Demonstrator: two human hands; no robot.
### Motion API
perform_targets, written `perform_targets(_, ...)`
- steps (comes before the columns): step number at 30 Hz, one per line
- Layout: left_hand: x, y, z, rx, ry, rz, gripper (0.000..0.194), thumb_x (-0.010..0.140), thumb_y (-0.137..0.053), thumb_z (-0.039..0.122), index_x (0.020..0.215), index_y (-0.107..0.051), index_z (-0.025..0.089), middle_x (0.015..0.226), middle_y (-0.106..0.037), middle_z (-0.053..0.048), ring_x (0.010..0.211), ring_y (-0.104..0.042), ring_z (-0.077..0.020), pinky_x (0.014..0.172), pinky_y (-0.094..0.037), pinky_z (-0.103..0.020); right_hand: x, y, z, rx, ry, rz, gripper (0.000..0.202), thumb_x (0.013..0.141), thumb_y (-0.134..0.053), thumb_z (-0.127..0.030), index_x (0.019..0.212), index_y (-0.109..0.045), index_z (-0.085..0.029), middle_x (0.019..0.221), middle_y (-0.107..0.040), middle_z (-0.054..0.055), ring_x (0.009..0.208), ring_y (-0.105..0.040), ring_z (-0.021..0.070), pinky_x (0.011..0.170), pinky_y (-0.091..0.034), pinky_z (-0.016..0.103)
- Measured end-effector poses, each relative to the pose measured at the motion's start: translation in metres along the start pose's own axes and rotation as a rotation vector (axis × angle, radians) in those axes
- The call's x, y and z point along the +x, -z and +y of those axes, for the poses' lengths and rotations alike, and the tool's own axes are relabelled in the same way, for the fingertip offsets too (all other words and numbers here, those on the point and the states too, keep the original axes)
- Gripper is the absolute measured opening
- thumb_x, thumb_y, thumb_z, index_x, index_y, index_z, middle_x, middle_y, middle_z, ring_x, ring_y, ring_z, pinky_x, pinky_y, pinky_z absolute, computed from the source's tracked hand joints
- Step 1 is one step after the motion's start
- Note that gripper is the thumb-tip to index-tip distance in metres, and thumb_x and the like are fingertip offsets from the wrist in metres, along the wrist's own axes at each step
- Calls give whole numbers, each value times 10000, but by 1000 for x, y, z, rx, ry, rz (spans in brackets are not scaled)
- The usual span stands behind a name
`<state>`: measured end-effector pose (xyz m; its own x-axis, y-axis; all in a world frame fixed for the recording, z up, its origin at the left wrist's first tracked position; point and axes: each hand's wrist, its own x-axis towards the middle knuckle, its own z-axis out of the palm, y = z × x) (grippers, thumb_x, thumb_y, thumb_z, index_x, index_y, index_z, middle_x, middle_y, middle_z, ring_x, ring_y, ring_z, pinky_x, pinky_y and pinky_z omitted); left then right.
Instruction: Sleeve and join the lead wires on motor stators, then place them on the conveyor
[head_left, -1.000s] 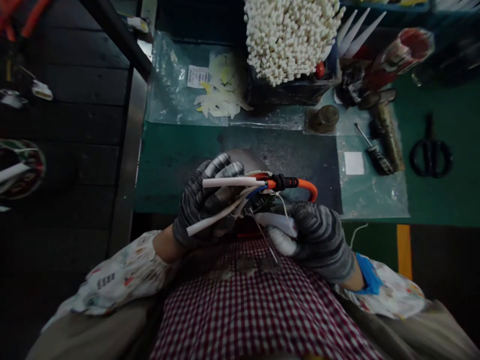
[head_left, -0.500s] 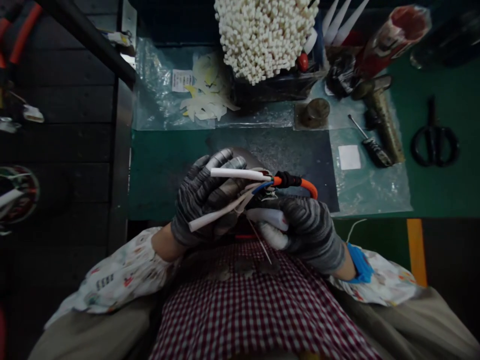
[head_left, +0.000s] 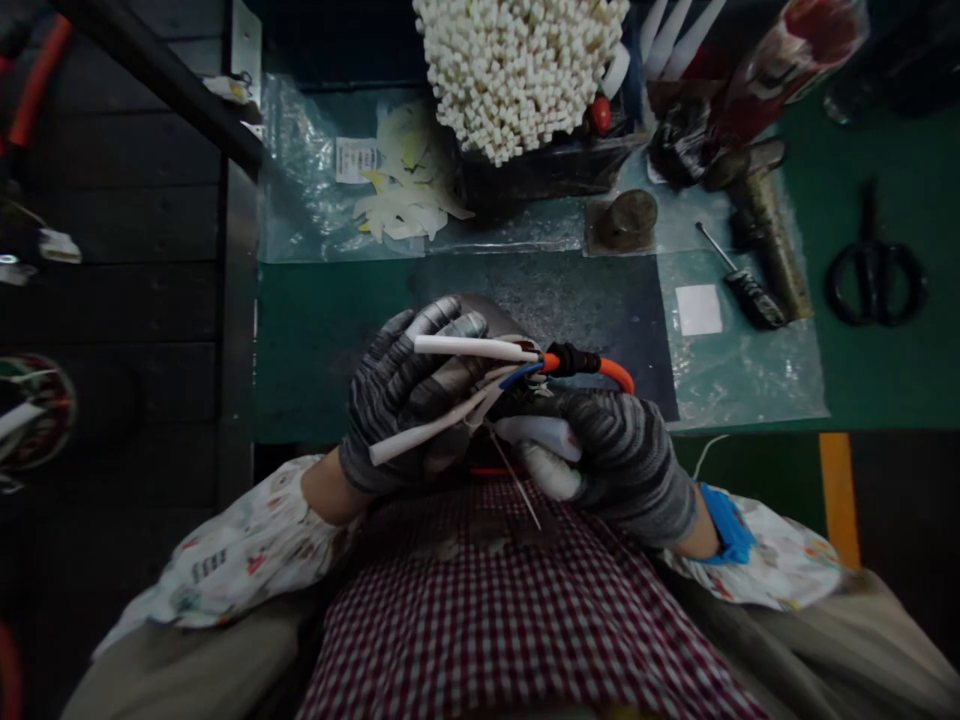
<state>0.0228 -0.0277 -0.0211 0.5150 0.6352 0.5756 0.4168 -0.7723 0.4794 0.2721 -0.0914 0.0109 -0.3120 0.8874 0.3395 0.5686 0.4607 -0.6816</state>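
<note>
Both hands wear grey striped gloves and meet in front of the apron, around a dark rounded part (head_left: 480,310) mostly hidden beneath them. From it come wires in white sleeves (head_left: 472,347), a blue wire (head_left: 517,375), and an orange cable (head_left: 616,374) with a black collar. My left hand (head_left: 420,390) is curled round the part's left side, fingers over it behind the sleeves. Pinched between thumb and fingers of my right hand (head_left: 622,465) is a translucent white plastic tool (head_left: 541,436), its tip beside the wires. A thin pale cord end (head_left: 517,480) hangs down between the hands.
A box of many small white pieces (head_left: 517,80) stands at the back. Rightward lie a hammer (head_left: 769,225), a screwdriver (head_left: 742,280) and black scissors (head_left: 874,280). White film pieces (head_left: 409,215) lie back left. A wound ring with red edges (head_left: 37,410) sits far left.
The view has shifted slightly. Both hands keep nearly the same hold on the part and the plastic tool, with only tiny movement.
</note>
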Motion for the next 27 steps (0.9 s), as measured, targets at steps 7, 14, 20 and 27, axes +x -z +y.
perform_targets(7, 13, -1, -1, -21, -3, -60, 482, 1165, -423, 513, 1582, -593, 341, 1558, -719, -96, 1558, -611, -336, 1281, -524, -599, -11, 11, 1, -314, -59, 76, 198, 1032, -692, -319, 1083, -870, -247, 1001, -900, 68, 771, -844, 239, 638, -667, 329)
perform_targets(14, 36, -4, 1, 52, -37, -119, 501, 1155, -452, 531, 1457, -682, 204, 1524, -735, -148, 1490, -661, -367, 1242, -540, -563, -9, 14, 0, -446, -58, 84, 229, 1051, -653, -292, 1163, -829, -198, 1091, -899, 100, 911, -874, 257, 788, -713, 329)
perform_targets(20, 50, -4, 5, 34, -50, -152, 400, 1151, -484, 451, 1365, -740, 230, 1425, -800, -102, 1401, -722, -416, 1134, -599, -620, -5, 19, -1, -515, -54, 150, 207, 1030, -662, -388, 1032, -806, -239, 827, -858, 62, 624, -791, 246, 508, -564, 363)
perform_targets(27, 83, -11, 2, 8, 72, -264, 490, 1163, -412, 472, 1348, -773, 197, 1372, -807, -149, 1261, -792, -364, 1054, -675, -582, -5, 29, 8, -563, -174, 156, 252, 1020, -723, -472, 1097, -818, -251, 903, -855, 65, 769, -809, 275, 629, -594, 393)
